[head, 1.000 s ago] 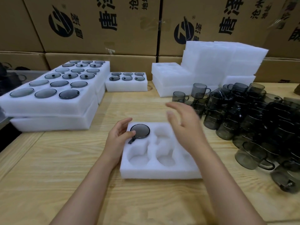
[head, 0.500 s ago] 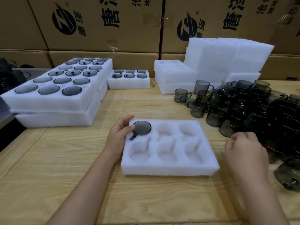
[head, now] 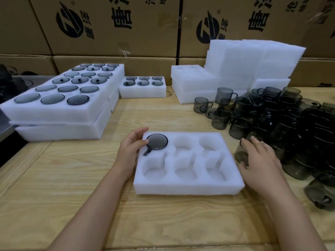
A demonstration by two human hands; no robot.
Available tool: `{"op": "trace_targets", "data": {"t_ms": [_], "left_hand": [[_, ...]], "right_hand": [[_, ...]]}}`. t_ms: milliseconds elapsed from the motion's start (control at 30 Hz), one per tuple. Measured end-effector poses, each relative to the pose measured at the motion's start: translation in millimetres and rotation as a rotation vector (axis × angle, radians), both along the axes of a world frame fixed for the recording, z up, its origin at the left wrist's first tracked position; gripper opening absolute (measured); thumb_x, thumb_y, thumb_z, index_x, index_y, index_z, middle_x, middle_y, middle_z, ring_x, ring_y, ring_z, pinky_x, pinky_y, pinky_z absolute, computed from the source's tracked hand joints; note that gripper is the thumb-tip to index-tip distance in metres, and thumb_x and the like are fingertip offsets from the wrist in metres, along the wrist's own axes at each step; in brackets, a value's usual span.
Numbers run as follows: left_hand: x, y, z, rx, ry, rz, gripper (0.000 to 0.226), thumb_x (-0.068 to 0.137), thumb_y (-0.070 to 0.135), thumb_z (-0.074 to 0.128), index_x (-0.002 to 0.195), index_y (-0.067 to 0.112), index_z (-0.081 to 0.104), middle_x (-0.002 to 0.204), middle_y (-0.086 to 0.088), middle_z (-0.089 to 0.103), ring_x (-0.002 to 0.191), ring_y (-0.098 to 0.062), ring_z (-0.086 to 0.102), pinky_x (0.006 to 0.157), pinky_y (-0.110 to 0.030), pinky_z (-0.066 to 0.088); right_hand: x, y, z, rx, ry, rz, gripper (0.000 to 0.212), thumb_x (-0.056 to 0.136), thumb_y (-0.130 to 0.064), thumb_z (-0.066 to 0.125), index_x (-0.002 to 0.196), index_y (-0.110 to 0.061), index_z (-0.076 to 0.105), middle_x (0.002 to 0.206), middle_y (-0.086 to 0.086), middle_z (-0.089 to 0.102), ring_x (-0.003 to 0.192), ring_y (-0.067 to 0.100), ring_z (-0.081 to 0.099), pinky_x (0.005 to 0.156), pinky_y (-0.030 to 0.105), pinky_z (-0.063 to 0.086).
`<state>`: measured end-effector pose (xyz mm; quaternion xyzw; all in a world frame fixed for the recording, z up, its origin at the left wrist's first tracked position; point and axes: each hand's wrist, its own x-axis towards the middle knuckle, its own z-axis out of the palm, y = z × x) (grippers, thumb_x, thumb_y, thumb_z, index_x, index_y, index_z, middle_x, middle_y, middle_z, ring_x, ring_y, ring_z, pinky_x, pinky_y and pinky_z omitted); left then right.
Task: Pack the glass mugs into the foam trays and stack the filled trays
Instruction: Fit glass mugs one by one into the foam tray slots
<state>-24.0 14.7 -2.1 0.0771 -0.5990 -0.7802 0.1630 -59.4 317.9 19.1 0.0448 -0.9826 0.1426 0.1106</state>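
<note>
Bench (head: 72, 196) of pale wood carries everything, with a six-pocket foam tray (head: 186, 189) in the middle, close to the person. One mug (head: 157, 141) sits sunk in the tray's far-left pocket, a dark round face up and its handle poking toward the near left. The other five pockets show bare foam.

The left hand (head: 129, 151) cups the tray's far-left corner, fingers curled round the foam edge and the thumb tip on the mug's rim. Just right of the tray, the right hand (head: 261, 160) grips a loose mug (head: 240, 154), with fingers over its top and thumb against its side. The hand hides most of that glass.

Right of the tray and touching the loose mug spreads a dense pile (head: 290, 124) of smoky mugs, some upright and some tipped. It runs from the near right to the far right.

Left of the tray, well apart, two layers of filled trays (head: 59, 113) are stacked. Beyond the tray stands a small filled tray (head: 143, 92). To its right rise pocketed foam blocks (head: 195, 87) and taller plain foam slabs (head: 253, 57), their lower right partly hidden by the pile.

Printed cartons (head: 108, 24) wall off the back.
</note>
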Motion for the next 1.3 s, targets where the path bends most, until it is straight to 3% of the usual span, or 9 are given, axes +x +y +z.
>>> {"op": "trace_targets", "data": {"t_ms": [267,467,567,700,833,933,1033,1200,1300], "left_hand": [[2,0,3,-0.017,-0.048,-0.010,0.042,0.066,0.012,0.060,0.107,0.016,0.066,0.103,-0.004,0.061,0.101,-0.023,0.057,0.089,-0.038,0.044],[2,-2,14,-0.070,-0.148,-0.017,0.030,0.089,0.003,0.052,0.110,0.020,0.065,0.126,-0.016,0.058,0.125,-0.031,0.050,0.107,-0.047,0.040],[2,0,32,-0.339,-0.071,0.005,0.035,0.088,0.001,0.058,0.118,0.019,0.059,0.123,-0.002,0.060,0.123,-0.020,0.052,0.099,-0.027,0.044],[-3,15,64,-0.664,0.084,-0.112,0.049,0.086,0.011,0.067,0.126,0.034,0.053,0.122,0.013,0.061,0.115,0.000,0.054,0.088,-0.005,0.040],[-15,42,75,-0.765,0.146,-0.228,0.060,0.083,0.013,0.070,0.123,0.050,0.045,0.120,0.014,0.060,0.107,-0.003,0.061,0.095,-0.024,0.049],[-22,42,65,-0.743,0.151,-0.179,0.052,0.085,0.007,0.065,0.120,0.043,0.054,0.115,0.010,0.065,0.098,-0.009,0.067,0.089,-0.040,0.054],[-26,34,54,-0.683,0.114,-0.189,0.046,0.085,0.002,0.064,0.121,0.031,0.058,0.113,0.004,0.067,0.097,-0.012,0.068,0.088,-0.036,0.054],[-21,35,49,-0.712,0.081,-0.169,0.045,0.080,0.007,0.072,0.108,0.041,0.058,0.104,0.012,0.069,0.096,0.002,0.065,0.067,-0.015,0.049],[-19,36,47,-0.795,0.104,-0.112,0.045,0.075,0.012,0.077,0.104,0.041,0.058,0.104,0.019,0.067,0.102,0.008,0.061,0.071,-0.019,0.049]], "right_hand": [[-7,2,-7,-0.197,0.013,-0.049,0.062,0.088,-0.022,0.058,0.145,-0.021,0.033,0.145,0.005,0.036,0.128,0.029,0.024,0.103,0.040,0.027],[-7,-17,9,-0.196,0.126,-0.127,0.066,0.083,-0.029,0.064,0.141,-0.019,0.035,0.129,0.011,0.040,0.119,0.030,0.034,0.087,0.042,0.039],[-9,-31,32,-0.310,0.277,-0.070,0.064,0.079,-0.032,0.068,0.137,-0.019,0.043,0.120,0.009,0.038,0.106,0.027,0.045,0.082,0.037,0.041],[-18,-68,62,-0.600,0.215,0.100,0.055,0.071,-0.038,0.075,0.120,-0.024,0.053,0.110,-0.003,0.037,0.078,0.002,0.042,0.077,0.018,0.031],[-19,-109,61,-0.664,0.128,0.232,0.049,0.073,-0.042,0.074,0.111,-0.021,0.052,0.109,-0.005,0.040,0.096,0.007,0.044,0.078,0.019,0.031],[-21,-117,53,-0.699,0.082,0.273,0.048,0.075,-0.046,0.072,0.112,-0.020,0.054,0.107,-0.007,0.052,0.100,0.007,0.048,0.070,0.016,0.032],[-23,-110,47,-0.830,-0.019,0.329,0.048,0.079,-0.050,0.066,0.117,-0.021,0.060,0.097,-0.014,0.061,0.086,-0.001,0.053,0.068,0.010,0.037],[-26,-102,35,-0.809,-0.100,0.382,0.045,0.079,-0.047,0.069,0.118,-0.025,0.060,0.097,-0.014,0.064,0.058,-0.009,0.048,0.055,0.005,0.038],[-27,-100,32,-0.759,-0.094,0.422,0.049,0.080,-0.047,0.067,0.122,-0.023,0.060,0.095,-0.014,0.063,0.056,-0.009,0.047,0.055,0.004,0.037]]}}
